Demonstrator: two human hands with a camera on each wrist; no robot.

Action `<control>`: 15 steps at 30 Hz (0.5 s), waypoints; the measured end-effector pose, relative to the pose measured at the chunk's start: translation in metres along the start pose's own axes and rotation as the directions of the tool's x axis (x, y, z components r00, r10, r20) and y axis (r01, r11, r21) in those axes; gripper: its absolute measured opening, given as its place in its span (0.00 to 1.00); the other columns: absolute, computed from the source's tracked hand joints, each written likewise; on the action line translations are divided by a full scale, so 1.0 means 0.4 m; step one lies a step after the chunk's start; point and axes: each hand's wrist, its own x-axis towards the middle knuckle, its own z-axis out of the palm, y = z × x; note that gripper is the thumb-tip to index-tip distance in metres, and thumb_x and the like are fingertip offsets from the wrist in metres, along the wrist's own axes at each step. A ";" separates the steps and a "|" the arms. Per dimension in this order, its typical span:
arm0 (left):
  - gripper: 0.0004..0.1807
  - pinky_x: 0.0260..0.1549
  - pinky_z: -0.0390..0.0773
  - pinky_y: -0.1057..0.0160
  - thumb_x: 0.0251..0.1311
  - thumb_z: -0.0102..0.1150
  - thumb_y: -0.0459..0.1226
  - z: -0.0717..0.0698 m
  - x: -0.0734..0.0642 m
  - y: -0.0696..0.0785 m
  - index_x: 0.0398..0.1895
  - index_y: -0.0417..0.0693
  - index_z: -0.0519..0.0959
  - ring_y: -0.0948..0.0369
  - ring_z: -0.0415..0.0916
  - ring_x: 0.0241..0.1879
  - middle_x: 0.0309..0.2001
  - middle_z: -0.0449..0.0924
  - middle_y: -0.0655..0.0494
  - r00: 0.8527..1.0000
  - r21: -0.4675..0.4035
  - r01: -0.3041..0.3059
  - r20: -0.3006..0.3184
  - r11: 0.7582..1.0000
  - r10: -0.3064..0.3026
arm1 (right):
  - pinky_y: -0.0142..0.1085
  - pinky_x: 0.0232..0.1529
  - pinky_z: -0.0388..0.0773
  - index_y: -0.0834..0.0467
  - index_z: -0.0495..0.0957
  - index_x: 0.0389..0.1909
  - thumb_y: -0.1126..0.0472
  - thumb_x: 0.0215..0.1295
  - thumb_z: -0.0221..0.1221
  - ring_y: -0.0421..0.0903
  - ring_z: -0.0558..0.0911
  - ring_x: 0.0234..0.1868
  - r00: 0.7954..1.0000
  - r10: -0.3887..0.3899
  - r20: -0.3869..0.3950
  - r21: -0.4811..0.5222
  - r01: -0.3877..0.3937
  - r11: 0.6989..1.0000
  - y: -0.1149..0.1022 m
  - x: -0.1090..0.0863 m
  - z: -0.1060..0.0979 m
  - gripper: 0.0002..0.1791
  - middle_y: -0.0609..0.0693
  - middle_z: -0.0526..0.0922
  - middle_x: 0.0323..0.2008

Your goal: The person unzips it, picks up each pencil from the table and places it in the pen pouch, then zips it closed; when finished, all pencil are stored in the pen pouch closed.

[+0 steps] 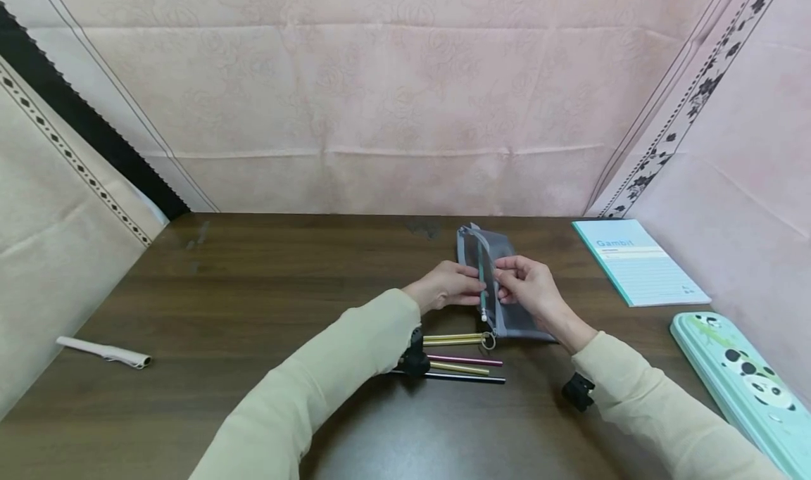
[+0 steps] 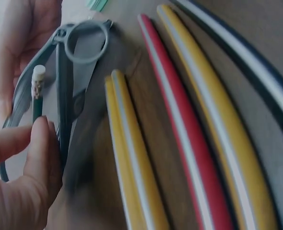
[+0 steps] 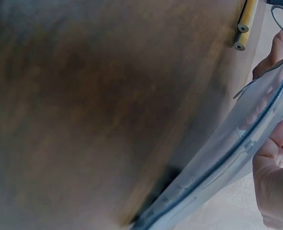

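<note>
A grey zippered pencil pouch point(image 1: 522, 324) stands with its mouth spread between both hands, a metal-looking ring point(image 2: 87, 41) at its near end. My left hand point(image 1: 448, 286) pinches a green pencil point(image 2: 38, 106) with a white eraser between thumb and finger; the pencil lies lengthwise in the pouch's mouth. My right hand point(image 1: 531, 290) grips the pouch's right edge with thumb and fingers. Close by on the table are a pair of gold pencils point(image 2: 131, 143), a red pencil point(image 2: 175, 110), another gold pencil point(image 2: 203, 105) and a black one point(image 2: 249, 50), partly hidden by the left sleeve in the head view.
On the brown table point(image 1: 285, 269), a white pen point(image 1: 104, 351) lies far left. A notepad marked Gambit point(image 1: 640, 262) is at the back right, with a mint panda pencil case point(image 1: 741, 381) nearer along the right side. Pale cloth point(image 1: 380, 100) hangs behind.
</note>
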 end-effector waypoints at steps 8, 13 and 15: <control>0.25 0.47 0.79 0.60 0.61 0.54 0.24 0.031 0.005 0.003 0.62 0.32 0.66 0.49 0.77 0.51 0.52 0.76 0.39 0.998 -0.040 -0.041 -0.056 0.998 0.039 | 0.27 0.27 0.80 0.74 0.67 0.54 0.68 0.68 0.51 0.34 0.76 0.21 1.000 0.002 0.007 0.007 -0.002 1.000 0.001 0.000 -0.001 0.17 0.46 0.77 0.25; 0.26 0.50 0.78 0.59 0.61 0.55 0.26 -0.004 -0.027 0.007 0.64 0.35 0.66 0.50 0.75 0.54 0.55 0.75 0.40 0.998 0.051 -0.063 0.016 0.997 0.062 | 0.27 0.26 0.79 0.74 0.68 0.54 0.68 0.68 0.52 0.34 0.76 0.21 1.000 -0.003 -0.003 0.008 0.003 1.000 0.003 -0.002 -0.002 0.17 0.47 0.78 0.25; 0.25 0.50 0.78 0.58 0.62 0.55 0.28 -0.029 -0.048 0.008 0.63 0.37 0.67 0.50 0.76 0.53 0.54 0.76 0.41 0.996 0.130 -0.071 0.066 0.989 0.062 | 0.27 0.26 0.79 0.74 0.68 0.54 0.68 0.68 0.52 0.34 0.76 0.20 1.000 -0.004 -0.007 0.009 0.004 1.000 0.005 -0.001 -0.003 0.17 0.46 0.78 0.25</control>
